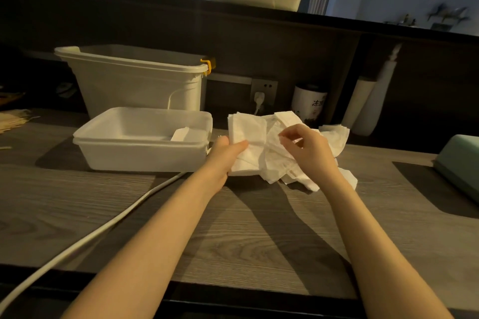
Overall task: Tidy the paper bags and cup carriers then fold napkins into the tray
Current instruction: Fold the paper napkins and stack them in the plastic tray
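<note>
Your left hand [225, 153] grips the near-left edge of the napkins [261, 137], thumb laid over the top sheet and the other fingers tucked beneath the stack. Your right hand [307, 149] rests on the same pile with its fingers curled, thumb and forefinger pinching a thin sheet. The napkins are soft, white, lightly embossed squares, loosely heaped and crumpled, lying on the grey wood-grain counter [259, 235] just right of the tray [145, 155]. The tray is a shallow rectangular tub of white matte plastic with rounded corners; one folded napkin [181, 134] leans in its far-right corner. Behind the tray stands a taller cream plastic bin [134, 85] with a yellow clip on its rim. A smooth white cable [85, 241] runs along the counter from under the tray's near edge.
</note>
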Motion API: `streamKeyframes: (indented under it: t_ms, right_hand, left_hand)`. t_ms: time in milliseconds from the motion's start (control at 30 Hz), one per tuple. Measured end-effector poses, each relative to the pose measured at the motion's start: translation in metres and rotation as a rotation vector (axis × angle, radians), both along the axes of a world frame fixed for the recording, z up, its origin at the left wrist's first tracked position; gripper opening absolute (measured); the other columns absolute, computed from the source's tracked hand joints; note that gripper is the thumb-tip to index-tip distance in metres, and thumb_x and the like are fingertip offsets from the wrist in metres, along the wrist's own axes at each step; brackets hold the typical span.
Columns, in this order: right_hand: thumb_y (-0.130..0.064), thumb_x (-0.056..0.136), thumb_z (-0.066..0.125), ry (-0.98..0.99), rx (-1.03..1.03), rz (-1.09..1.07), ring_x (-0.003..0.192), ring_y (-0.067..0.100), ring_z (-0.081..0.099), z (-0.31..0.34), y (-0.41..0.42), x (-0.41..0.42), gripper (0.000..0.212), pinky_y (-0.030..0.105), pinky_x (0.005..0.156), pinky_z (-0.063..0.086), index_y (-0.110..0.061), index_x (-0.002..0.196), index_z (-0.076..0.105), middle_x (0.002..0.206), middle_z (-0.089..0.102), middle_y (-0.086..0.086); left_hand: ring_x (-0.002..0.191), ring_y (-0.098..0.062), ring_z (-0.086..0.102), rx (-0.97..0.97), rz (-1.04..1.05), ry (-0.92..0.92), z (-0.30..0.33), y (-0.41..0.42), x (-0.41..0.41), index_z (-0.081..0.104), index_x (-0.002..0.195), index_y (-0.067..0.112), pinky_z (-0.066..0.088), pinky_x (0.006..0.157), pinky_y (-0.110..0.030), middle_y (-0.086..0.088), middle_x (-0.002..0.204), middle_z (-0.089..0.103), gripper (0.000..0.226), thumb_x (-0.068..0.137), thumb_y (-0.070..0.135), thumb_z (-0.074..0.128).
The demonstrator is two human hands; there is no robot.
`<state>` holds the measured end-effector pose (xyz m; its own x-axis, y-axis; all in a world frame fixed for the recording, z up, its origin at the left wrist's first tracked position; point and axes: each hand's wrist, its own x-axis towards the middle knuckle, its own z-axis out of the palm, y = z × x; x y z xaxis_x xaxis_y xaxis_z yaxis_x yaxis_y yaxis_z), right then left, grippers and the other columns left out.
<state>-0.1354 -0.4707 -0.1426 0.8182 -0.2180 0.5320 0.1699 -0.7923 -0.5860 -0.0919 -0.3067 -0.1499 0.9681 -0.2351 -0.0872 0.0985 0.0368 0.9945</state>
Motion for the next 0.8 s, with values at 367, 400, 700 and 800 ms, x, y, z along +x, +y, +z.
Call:
streamKeyframes:
  t_ms: [367, 400, 700, 800]
  right_hand:
    - [-0.045, 0.080, 0.069, 0.409, -0.506, 0.145, 0.090, 0.007, 0.051, -0.012, 0.010, -0.002, 0.038, 0.022, 0.078, 0.046, -0.027, 0.112, 0.061, 0.098, 0.056, -0.011]
    - [-0.045, 0.081, 0.068, 0.394, -0.524, 0.136, 0.091, 0.008, 0.050, -0.013, 0.010, -0.002, 0.036, 0.022, 0.077, 0.045, -0.027, 0.112, 0.061, 0.098, 0.055, -0.011]
    - [-0.034, 0.084, 0.064, 0.350, -0.562, 0.104, 0.091, 0.010, 0.049, -0.016, 0.010, -0.002, 0.026, 0.026, 0.080, 0.046, -0.027, 0.109, 0.061, 0.097, 0.053, -0.010]
    - [-0.032, 0.084, 0.063, 0.329, -0.553, 0.075, 0.091, 0.010, 0.049, -0.017, 0.011, 0.000, 0.016, 0.025, 0.076, 0.044, -0.026, 0.098, 0.066, 0.099, 0.057, -0.008]
  left_hand:
    - [0.107, -0.023, 0.054, 0.001, 0.109, -0.030, -0.002, 0.005, 0.009, 0.044, 0.126, 0.014, 0.049, 0.092, -0.041, -0.005, 0.119, 0.054, 0.034, 0.093, 0.020, 0.054]
    - [0.109, -0.024, 0.054, 0.009, 0.113, -0.031, -0.002, 0.004, 0.009, 0.044, 0.125, 0.014, 0.049, 0.093, -0.042, -0.006, 0.121, 0.054, 0.034, 0.093, 0.020, 0.054]
    - [0.109, -0.024, 0.053, 0.037, 0.123, -0.033, -0.001, 0.005, 0.009, 0.045, 0.124, 0.014, 0.048, 0.095, -0.044, -0.007, 0.122, 0.054, 0.032, 0.093, 0.020, 0.054]
    - [0.111, -0.025, 0.053, 0.044, 0.129, -0.036, -0.001, 0.005, 0.009, 0.045, 0.125, 0.014, 0.047, 0.096, -0.044, -0.007, 0.123, 0.053, 0.033, 0.093, 0.020, 0.053]
